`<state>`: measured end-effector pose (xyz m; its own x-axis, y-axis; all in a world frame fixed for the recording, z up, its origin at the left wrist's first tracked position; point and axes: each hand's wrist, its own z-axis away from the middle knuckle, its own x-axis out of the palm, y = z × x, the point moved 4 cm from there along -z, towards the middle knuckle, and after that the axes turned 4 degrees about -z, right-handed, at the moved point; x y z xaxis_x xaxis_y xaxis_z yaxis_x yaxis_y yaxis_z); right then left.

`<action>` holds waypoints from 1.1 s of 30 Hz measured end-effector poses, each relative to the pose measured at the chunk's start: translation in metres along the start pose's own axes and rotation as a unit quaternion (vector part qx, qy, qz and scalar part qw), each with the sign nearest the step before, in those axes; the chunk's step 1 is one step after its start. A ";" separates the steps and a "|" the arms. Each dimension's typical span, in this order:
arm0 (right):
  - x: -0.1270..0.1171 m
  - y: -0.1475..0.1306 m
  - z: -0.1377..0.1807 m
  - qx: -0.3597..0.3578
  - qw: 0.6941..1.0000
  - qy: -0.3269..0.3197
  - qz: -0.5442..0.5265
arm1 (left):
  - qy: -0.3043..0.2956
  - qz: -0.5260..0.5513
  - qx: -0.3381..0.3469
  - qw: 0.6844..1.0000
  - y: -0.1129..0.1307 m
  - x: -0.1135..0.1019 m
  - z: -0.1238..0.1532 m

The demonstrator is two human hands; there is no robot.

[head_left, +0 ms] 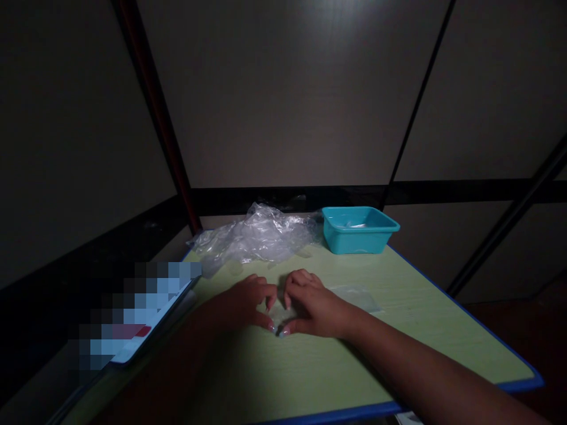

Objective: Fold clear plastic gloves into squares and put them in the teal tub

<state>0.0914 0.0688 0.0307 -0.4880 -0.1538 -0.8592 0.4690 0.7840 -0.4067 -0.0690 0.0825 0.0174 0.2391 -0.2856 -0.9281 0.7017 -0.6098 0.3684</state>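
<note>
Left hand [245, 301] and right hand [312, 307] meet, fingers [297, 276] curled down

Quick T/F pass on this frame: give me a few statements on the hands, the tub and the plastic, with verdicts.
1. The left hand and right hand rest on the green table, fingertips nearly meeting. True.
2. The teal tub stands at the table's near edge. False: it is at the far right corner.
3. Crumpled clear plastic lies left of the tub. True.
4. The right hand grips the tub. False: it is well apart from it, at a small clear piece between the hands.
</note>
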 end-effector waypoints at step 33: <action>0.001 0.002 0.001 0.022 1.000 -0.001 -0.015 | 0.045 0.067 0.029 0.996 0.012 -0.013 0.000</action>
<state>0.0926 0.0696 0.0289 -0.5008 -0.1772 -0.8472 0.4868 0.7517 -0.4450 -0.0637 0.0791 0.0339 0.3897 -0.3018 -0.8701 0.6201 -0.6125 0.4902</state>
